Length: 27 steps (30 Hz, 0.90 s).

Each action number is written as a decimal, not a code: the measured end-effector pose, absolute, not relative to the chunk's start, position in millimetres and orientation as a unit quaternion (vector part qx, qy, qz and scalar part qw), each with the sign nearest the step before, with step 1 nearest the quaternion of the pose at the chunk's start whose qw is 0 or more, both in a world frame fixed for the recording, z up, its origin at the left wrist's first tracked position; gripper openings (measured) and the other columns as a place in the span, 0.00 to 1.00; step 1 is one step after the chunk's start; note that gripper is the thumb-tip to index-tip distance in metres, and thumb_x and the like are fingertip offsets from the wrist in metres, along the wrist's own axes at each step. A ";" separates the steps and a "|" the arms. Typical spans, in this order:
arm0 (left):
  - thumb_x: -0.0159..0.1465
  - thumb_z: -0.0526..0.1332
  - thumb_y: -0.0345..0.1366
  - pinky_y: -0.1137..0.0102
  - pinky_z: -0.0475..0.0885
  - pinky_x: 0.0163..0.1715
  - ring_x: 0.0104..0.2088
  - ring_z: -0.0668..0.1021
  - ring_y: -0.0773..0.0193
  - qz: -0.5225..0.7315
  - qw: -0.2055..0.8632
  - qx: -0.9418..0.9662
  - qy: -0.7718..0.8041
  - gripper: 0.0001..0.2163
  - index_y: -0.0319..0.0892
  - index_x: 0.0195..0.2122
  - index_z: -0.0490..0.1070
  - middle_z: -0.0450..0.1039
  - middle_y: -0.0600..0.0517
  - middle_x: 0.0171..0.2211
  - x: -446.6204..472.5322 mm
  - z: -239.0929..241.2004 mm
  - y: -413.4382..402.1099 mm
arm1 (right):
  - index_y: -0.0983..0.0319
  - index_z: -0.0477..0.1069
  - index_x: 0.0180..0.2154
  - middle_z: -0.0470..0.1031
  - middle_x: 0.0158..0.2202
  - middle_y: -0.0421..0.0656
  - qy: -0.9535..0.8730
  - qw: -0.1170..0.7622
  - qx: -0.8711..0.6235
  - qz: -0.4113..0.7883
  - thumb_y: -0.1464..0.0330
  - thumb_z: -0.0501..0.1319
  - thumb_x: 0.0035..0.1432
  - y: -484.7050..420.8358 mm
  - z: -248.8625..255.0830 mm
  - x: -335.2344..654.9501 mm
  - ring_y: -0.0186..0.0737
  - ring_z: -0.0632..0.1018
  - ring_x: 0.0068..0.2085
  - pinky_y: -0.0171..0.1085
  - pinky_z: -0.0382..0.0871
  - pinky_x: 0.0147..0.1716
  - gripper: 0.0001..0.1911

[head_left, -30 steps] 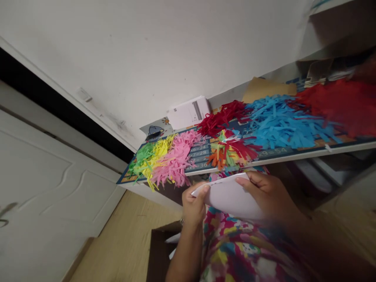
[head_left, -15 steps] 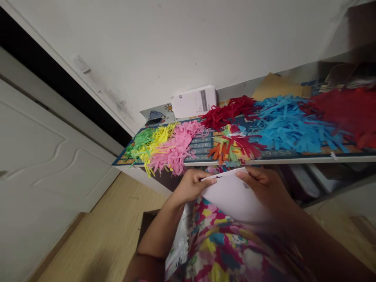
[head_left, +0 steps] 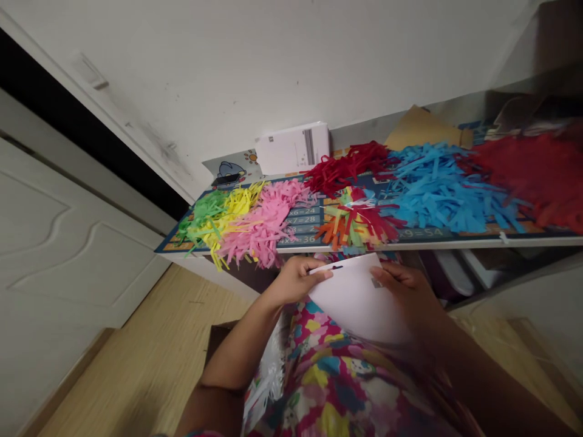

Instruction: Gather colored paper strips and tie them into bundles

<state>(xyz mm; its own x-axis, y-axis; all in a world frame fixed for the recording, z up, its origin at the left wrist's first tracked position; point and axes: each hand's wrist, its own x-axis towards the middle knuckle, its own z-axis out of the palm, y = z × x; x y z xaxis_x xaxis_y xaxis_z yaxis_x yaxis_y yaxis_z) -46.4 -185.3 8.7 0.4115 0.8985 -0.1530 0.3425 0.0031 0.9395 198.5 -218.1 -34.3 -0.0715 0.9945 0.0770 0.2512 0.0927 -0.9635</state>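
Observation:
Just below the table's front edge, a curved white card [head_left: 353, 297] is held between my two hands. Near its top edge is a small dark slot, and a small grey print mark shows by the right side. My left hand [head_left: 298, 276] pinches the card's upper left corner between thumb and fingers. On the opposite side, my right hand [head_left: 403, 285] grips the upper right edge, thumb in front and fingers behind. Right above the card lies a multicoloured bundle of paper strips [head_left: 359, 221], tied with something white.
Fringed paper strips spread over the table: green [head_left: 207, 212], yellow [head_left: 243, 206], pink [head_left: 268, 224], dark red [head_left: 348, 167], blue [head_left: 450, 188] and red [head_left: 532, 176]. White barcoded cards [head_left: 291, 149] lean on the wall. A box [head_left: 218, 340] and clear plastic [head_left: 268, 370] sit below left.
The view has shifted slightly, so the table appears further left. The card is tilted a little more toward me, showing its slot more clearly. Both hands keep their hold.

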 end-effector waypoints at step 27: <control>0.66 0.61 0.47 0.70 0.72 0.27 0.24 0.78 0.62 0.357 0.261 0.810 0.385 0.18 0.40 0.28 0.82 0.80 0.47 0.23 -86.7 22.8 -207.6 | 0.55 0.75 0.41 0.82 0.46 0.43 -0.684 0.441 -0.429 0.392 0.62 0.67 0.56 -261.3 -26.0 198.0 0.43 0.82 0.43 0.36 0.74 0.40 0.10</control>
<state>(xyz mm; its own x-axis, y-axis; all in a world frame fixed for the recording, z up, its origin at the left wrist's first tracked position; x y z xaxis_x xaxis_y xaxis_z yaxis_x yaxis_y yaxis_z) -86.7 -207.6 22.8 0.4486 0.8099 0.3780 0.4369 -0.5677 0.6978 198.0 -261.3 -26.0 -0.2430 0.9329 0.2659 0.2408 0.3236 -0.9150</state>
